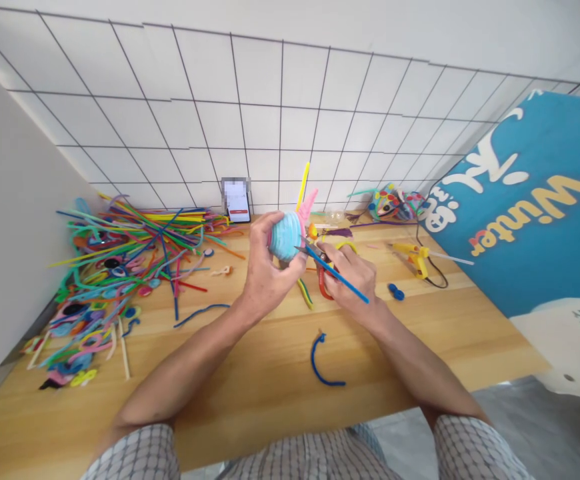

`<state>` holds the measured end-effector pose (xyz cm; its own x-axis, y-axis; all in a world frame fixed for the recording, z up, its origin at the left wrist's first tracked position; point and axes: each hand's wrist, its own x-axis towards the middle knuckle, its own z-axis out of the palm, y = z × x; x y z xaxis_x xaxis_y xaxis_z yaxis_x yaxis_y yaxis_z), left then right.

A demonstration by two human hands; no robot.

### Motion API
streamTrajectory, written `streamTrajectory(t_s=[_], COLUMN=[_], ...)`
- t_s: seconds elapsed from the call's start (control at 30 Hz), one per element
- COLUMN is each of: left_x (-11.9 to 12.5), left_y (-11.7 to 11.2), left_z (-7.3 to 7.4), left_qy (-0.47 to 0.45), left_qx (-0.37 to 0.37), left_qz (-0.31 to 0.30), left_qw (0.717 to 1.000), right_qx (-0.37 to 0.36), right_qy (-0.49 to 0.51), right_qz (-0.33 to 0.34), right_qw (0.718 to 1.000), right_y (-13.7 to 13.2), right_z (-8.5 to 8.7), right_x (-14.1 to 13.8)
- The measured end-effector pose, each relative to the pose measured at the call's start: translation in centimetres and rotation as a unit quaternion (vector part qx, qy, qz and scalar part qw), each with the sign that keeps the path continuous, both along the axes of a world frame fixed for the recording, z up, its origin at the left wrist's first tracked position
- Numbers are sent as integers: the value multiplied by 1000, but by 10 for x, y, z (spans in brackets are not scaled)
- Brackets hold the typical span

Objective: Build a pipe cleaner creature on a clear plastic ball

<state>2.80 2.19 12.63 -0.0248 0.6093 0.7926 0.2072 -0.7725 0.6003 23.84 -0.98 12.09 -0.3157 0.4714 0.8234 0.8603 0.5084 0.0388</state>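
The light-blue pipe-cleaner ball (287, 238), held above the wooden table (265, 373), looks light and squashy, best cupped by its sides, sparing the pink spike (307, 208). The left hand (264, 270) curls round it; the right hand (354, 275) grips scissors (325, 285) beside a bendy blue pipe cleaner (344, 280).

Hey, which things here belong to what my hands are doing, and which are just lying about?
In use: light-blue ball, in left hand; scissors, in right hand; blue pipe cleaner.
Seemingly lying about: pipe-cleaner pile, glue gun, propped phone, blue discs.
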Motion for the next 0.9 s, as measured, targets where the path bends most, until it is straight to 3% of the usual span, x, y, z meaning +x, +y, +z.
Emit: streamTrajectory(t_s=[0.37,0.53,0.9], left_x=[4,5,6], left_y=[2,2,5], left_z=[-4,-3,-7], left_qy=[-28,-49,-57], left_qx=[-45,-44,-56], left_qz=[-49,-65,-83], left_qw=[997,996,993], right_qx=[-42,-25,-34], right_qy=[13,38,56], right_qz=[-14,-5,4], right_qw=[999,999,998], right_y=[-1,-1,-5], right_z=[-5,-6,2], right_x=[2,2,-1])
